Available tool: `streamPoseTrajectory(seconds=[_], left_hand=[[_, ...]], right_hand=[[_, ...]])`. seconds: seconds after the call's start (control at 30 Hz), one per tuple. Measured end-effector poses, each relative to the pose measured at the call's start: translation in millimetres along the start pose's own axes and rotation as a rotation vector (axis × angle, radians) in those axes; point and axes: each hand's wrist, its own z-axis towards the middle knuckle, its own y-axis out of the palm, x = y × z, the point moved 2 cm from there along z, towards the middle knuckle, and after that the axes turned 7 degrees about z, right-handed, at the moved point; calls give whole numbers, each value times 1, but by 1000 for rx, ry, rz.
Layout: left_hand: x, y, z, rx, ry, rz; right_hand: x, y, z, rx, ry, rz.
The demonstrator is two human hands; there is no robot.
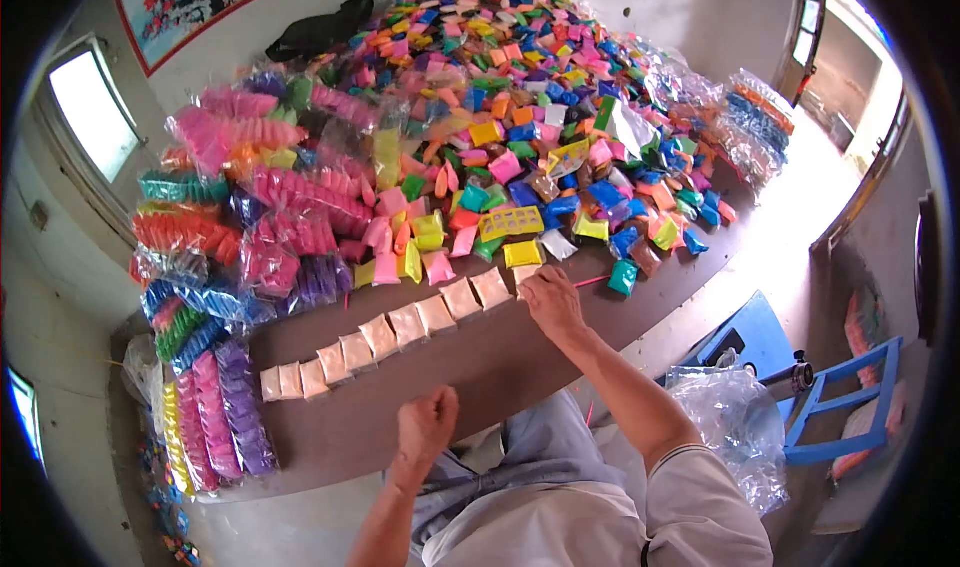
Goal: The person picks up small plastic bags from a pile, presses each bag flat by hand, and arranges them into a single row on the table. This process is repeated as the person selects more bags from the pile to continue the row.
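Note:
A row of small peach-coloured packets (378, 336) runs diagonally across the brown table, rising to the right. At its right end my right hand (552, 302) has its fingers closed on one more peach packet (525, 275), partly covered by the hand. My left hand (427, 425) is curled into a fist near the table's front edge, below the row and apart from it. Whatever that fist may hold is hidden. Just beyond the right hand lies a yellow packet (522, 255), and a thin pink stick (592, 281) lies to its right.
A big heap of colourful packets (480, 97) covers the back of the brown table (345, 417). Bagged packet stacks (240, 407) line the left side. To the right are clear plastic bags (730, 422), a blue stool (745, 337) and a blue frame (850, 407).

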Motion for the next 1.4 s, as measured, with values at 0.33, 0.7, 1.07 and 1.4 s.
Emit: streamPoseTrajectory(seconds=[0.33, 0.7, 1.07, 1.4], left_hand=[[-40, -29, -32, 326, 70, 321], [-29, -23, -25, 274, 161, 580], [-31, -30, -20, 286, 80, 459], [-35, -36, -21, 255, 19, 305]], right_hand=[[-17, -26, 6, 142, -74, 94], [6, 66, 236, -93, -78, 180], [4, 149, 321, -365, 398, -71], [-1, 167, 326, -233, 386, -201]])
